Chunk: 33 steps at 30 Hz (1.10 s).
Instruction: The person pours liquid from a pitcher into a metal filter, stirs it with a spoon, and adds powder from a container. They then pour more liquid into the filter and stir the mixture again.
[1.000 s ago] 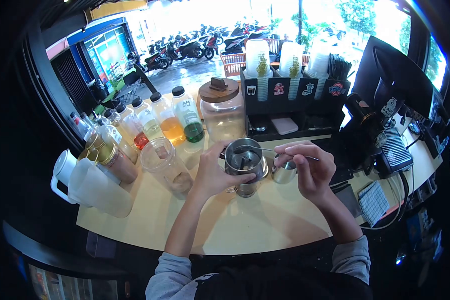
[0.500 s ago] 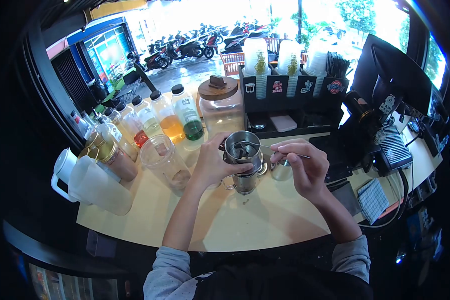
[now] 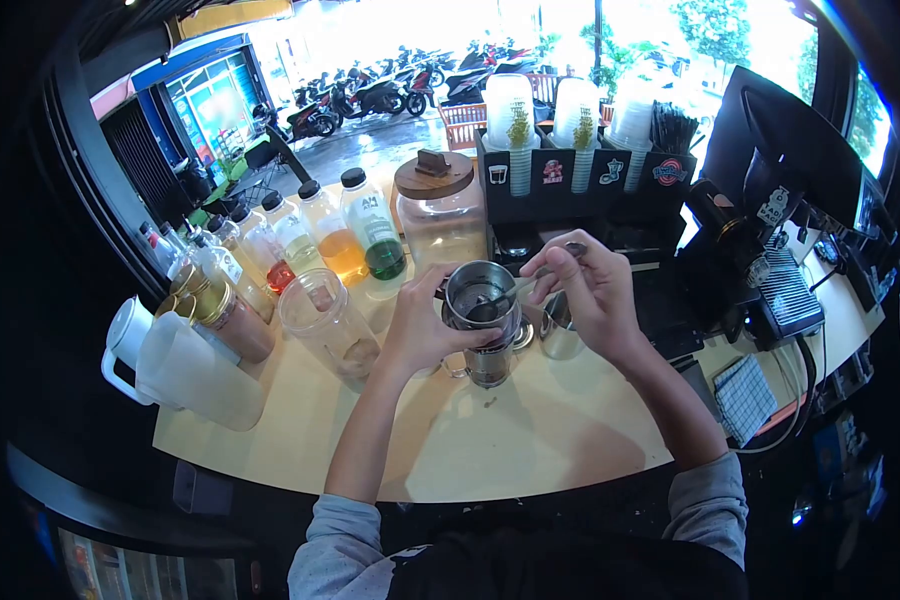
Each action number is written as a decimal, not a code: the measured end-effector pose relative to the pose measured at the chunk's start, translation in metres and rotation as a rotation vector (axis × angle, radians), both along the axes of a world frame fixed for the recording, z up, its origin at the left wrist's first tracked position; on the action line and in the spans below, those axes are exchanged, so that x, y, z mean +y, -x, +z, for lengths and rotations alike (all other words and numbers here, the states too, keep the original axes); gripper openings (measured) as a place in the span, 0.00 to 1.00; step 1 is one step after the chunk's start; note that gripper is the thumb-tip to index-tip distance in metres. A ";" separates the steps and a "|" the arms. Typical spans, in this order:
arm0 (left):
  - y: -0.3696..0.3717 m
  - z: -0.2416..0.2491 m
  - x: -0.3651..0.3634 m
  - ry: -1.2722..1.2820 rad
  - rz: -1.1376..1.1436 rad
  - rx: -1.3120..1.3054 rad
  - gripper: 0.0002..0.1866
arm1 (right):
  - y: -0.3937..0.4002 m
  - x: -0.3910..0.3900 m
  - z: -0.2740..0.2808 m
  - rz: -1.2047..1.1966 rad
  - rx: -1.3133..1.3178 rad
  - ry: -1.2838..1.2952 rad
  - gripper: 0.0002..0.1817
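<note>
My left hand (image 3: 417, 328) is wrapped round a metal cup (image 3: 483, 318), thumb along its near side and fingers at the far left rim. Below the cup stands a glass mug (image 3: 489, 374) with a handle on its left. My right hand (image 3: 592, 298) pinches the handle of a metal spoon (image 3: 519, 290), whose lower end dips inside the cup. Dark residue shows on the cup's inner wall. Just left of my left hand is a clear plastic jar (image 3: 310, 318) with something brown at its bottom. A small drinking glass (image 3: 562, 340) stands beneath my right hand.
Bottles of coloured syrup (image 3: 383, 255) line the back left, beside a large glass jar with a wooden lid (image 3: 436, 182). Plastic pitchers (image 3: 198, 375) stand at the left. A black cup holder (image 3: 590, 215), a dark machine (image 3: 715, 240) and a checked cloth (image 3: 745, 400) are to the right.
My right hand has risen and moved slightly left, tilting the spoon more steeply in the cup. My left hand has stayed on the cup almost unmoved.
</note>
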<state>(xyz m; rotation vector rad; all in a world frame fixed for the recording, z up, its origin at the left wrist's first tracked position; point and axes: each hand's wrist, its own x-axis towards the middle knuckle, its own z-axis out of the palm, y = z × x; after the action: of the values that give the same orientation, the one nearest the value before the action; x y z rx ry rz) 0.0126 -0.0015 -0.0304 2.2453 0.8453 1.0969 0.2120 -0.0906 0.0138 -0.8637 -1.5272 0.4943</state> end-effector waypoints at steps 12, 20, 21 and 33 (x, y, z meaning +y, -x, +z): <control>0.002 -0.002 0.001 -0.090 0.007 -0.001 0.38 | 0.000 0.001 0.002 0.070 -0.025 -0.028 0.09; 0.002 -0.009 0.004 -0.280 0.066 0.064 0.41 | -0.001 -0.004 -0.002 0.074 -0.142 -0.060 0.06; 0.001 -0.009 0.004 -0.310 0.071 0.061 0.42 | 0.000 -0.006 -0.001 0.016 -0.193 -0.132 0.05; 0.002 -0.004 0.002 -0.425 0.085 0.072 0.43 | 0.002 -0.020 0.001 -0.063 -0.346 -0.306 0.04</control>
<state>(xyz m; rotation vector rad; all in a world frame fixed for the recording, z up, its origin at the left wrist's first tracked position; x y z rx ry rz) 0.0101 0.0000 -0.0340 2.6277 0.8009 1.3462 0.2105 -0.1109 0.0153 -0.7801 -1.8261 0.0589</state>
